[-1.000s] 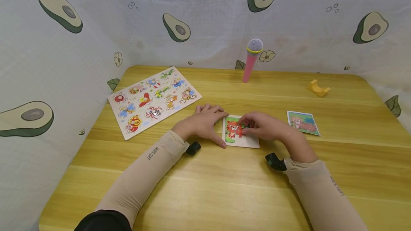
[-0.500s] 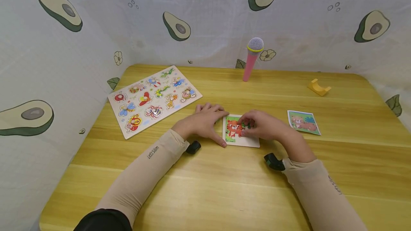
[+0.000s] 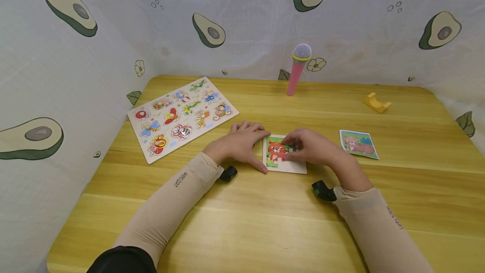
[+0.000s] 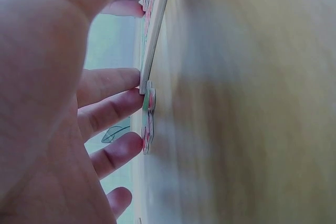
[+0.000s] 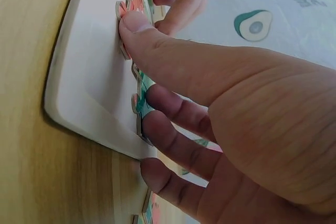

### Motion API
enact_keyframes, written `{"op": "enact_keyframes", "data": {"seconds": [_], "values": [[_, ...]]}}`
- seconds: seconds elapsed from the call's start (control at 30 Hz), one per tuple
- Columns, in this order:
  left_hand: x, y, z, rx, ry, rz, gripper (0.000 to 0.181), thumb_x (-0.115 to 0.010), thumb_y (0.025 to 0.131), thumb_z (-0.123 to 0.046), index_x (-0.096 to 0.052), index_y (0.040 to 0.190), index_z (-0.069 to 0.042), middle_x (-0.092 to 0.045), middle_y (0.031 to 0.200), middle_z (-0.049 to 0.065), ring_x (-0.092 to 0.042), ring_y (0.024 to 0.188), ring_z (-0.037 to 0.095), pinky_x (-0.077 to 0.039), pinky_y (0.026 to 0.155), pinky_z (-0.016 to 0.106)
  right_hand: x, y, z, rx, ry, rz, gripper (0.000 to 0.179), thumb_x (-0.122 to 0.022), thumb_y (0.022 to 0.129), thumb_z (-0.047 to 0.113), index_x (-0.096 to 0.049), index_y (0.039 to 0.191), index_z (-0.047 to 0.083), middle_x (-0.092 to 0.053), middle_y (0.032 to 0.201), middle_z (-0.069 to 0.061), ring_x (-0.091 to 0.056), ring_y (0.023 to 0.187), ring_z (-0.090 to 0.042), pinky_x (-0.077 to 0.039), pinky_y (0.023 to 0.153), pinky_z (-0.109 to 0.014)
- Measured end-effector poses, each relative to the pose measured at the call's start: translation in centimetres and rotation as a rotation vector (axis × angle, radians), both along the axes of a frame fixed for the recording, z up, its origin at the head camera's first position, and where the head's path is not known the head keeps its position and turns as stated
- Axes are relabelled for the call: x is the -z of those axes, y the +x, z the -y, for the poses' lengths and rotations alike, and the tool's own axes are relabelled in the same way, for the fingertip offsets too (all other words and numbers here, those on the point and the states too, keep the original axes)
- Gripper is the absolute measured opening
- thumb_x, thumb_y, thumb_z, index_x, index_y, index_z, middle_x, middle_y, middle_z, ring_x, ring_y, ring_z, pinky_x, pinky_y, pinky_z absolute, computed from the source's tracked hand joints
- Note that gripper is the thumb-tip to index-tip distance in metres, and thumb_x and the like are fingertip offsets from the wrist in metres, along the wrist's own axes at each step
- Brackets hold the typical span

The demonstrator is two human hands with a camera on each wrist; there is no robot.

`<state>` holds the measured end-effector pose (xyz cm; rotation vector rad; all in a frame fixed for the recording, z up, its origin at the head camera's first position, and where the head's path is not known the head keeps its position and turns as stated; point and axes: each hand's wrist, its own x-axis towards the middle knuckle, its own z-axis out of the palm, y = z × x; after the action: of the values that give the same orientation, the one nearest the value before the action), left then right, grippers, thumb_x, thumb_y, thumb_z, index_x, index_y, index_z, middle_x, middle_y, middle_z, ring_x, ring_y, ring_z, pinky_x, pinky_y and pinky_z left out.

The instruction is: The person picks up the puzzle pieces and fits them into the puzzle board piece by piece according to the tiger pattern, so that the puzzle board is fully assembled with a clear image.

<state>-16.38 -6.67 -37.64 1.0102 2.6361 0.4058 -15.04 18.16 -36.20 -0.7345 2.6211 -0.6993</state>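
Observation:
A small tiger jigsaw puzzle on a white-edged board (image 3: 295, 167) lies mid-table, partly filled. My left hand (image 3: 240, 144) spans its left side, thumb and forefinger at the edge, fingers fairly straight. Under its fingertips in the left wrist view are loose puzzle pieces (image 4: 148, 124). My right hand (image 3: 312, 146) bends over the board's right part. Its thumb lies on a red tiger puzzle piece (image 5: 123, 48) in the right wrist view, and it seems to pinch that piece with the hidden forefinger. Other fingertips touch green pieces (image 5: 140, 103).
An insect knob puzzle board (image 3: 183, 119) lies at the left. Behind stands a pink toy microphone (image 3: 297, 73). To the right are a bear picture card (image 3: 358, 144) and a yellow curved block (image 3: 377, 103). More pieces (image 5: 147, 208) lie beyond the small board.
My right hand has shifted slightly left, bringing the red piece against the rest of the tiger, so the gap in its picture has closed. The left hand stays in place.

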Motion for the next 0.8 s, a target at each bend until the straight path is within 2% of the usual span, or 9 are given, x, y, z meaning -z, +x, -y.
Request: {"op": "enact_keyframes", "data": {"seconds": [0.37, 0.6, 0.8], "values": [[0.00, -0.05, 0.01, -0.001, -0.013, -0.008, 0.113, -0.073, 0.065, -0.082, -0.040, 0.155, -0.022, -0.036, 0.149, -0.004, -0.029, 0.129, 0.020, -0.021, 0.095, 0.043, -0.12, 0.06, -0.15, -0.012, 0.012, -0.016, 0.035, -0.079, 0.089, 0.019, -0.074, 0.120, 0.005, -0.064, 0.103, -0.005, -0.053, 0.086, -0.022, -0.046, 0.077, -0.039], [-0.05, -0.01, 0.04, -0.003, -0.017, -0.007, 0.113, -0.073, 0.065, -0.082, -0.039, 0.156, -0.023, -0.036, 0.150, -0.004, -0.029, 0.129, 0.019, -0.020, 0.095, 0.043, -0.22, 0.15, 0.04, 0.022, 0.001, 0.000, 0.030, -0.081, 0.087, 0.020, -0.075, 0.113, 0.006, -0.066, 0.100, -0.003, -0.056, 0.089, -0.022, -0.047, 0.080, -0.040], [-0.01, -0.01, 0.03, 0.000, -0.018, -0.004, 0.114, -0.073, 0.065, -0.082, -0.039, 0.156, -0.022, -0.036, 0.150, -0.004, -0.028, 0.130, 0.019, -0.020, 0.094, 0.043, -0.17, 0.31, 0.05, 0.022, -0.013, -0.005, 0.028, -0.081, 0.088, 0.023, -0.077, 0.109, 0.006, -0.064, 0.096, -0.004, -0.055, 0.084, -0.022, -0.047, 0.075, -0.037]]}}
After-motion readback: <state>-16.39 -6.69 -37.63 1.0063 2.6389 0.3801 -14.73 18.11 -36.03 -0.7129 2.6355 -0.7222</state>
